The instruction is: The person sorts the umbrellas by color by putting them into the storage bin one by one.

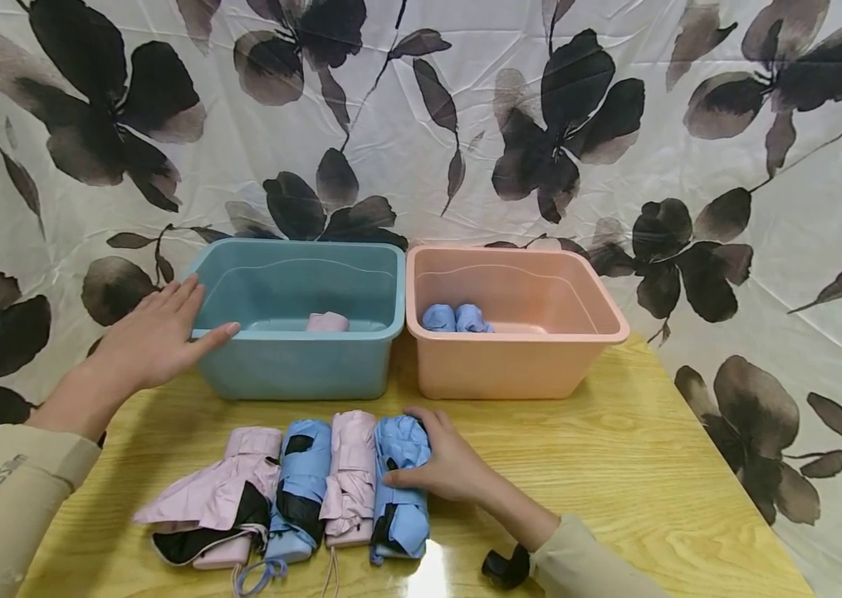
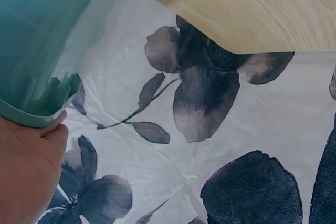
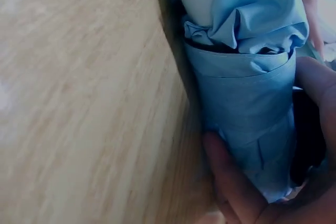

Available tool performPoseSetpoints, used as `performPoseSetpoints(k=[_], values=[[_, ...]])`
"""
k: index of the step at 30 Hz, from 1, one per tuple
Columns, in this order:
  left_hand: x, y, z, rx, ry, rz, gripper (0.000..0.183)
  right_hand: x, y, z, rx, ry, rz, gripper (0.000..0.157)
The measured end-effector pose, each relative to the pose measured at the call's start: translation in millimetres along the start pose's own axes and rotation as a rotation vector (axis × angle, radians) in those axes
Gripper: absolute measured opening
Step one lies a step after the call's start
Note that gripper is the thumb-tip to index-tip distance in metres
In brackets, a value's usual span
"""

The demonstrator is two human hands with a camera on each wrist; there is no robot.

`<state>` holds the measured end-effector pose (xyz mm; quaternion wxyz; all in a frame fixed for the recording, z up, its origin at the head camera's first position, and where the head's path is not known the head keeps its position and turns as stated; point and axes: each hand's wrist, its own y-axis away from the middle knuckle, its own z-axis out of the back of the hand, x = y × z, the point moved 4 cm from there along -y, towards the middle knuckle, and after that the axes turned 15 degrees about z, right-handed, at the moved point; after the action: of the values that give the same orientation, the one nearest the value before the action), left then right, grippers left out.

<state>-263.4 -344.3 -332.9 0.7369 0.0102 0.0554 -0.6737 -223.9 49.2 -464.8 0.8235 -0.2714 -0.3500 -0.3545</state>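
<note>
My right hand (image 1: pixel 451 461) grips a blue folded umbrella (image 1: pixel 402 519), the rightmost in a row on the table. The right wrist view shows fingers and thumb on both sides of this blue umbrella (image 3: pixel 244 95). Beside it lie a pink umbrella (image 1: pixel 352 457), another blue umbrella (image 1: pixel 305 469) and a pink umbrella (image 1: pixel 212 490) with loose, partly spread cloth. My left hand (image 1: pixel 155 332), fingers straight, rests on the left rim of a teal bin (image 1: pixel 294 365). In the left wrist view, the hand (image 2: pixel 26 169) touches the rim of the teal bin (image 2: pixel 47 30).
A pink rolled item (image 1: pixel 327 322) lies inside the teal bin. An orange bin (image 1: pixel 503 365) stands right beside it, holding two blue rolled items (image 1: pixel 470 318). Behind the wooden table (image 1: pixel 615 465) hangs a flower-patterned cloth (image 1: pixel 458 191).
</note>
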Motion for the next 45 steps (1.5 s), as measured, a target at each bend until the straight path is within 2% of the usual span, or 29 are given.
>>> performPoseSetpoints(k=[9,18,26,34,40,45], values=[[-2.7,0.1,-0.4,-0.005,-0.008,0.004,0.103,0.3,2.8,3.2,-0.1,-0.073,0.071,0.091],[-4.2,1.5,-1.7,-0.001,-0.008,0.003,0.103,7.7,13.2,8.0,-0.215,-0.186,0.124,0.088],[-0.7,2.0,-4.9,0.002,-0.012,0.003,0.103,21.0,23.7,22.6,-0.344,-0.184,0.267,0.085],[-0.2,3.7,-3.7,-0.004,-0.016,0.004,0.102,42.5,28.8,52.6,-0.482,-0.107,0.436,0.082],[-1.1,3.1,-1.3,-0.011,0.001,0.0,0.102,56.5,28.1,86.8,-0.6,-0.048,0.579,0.08],[-2.4,2.0,-0.4,-0.01,-0.002,-0.005,0.102,66.5,26.9,118.7,-0.688,-0.009,0.637,0.082]])
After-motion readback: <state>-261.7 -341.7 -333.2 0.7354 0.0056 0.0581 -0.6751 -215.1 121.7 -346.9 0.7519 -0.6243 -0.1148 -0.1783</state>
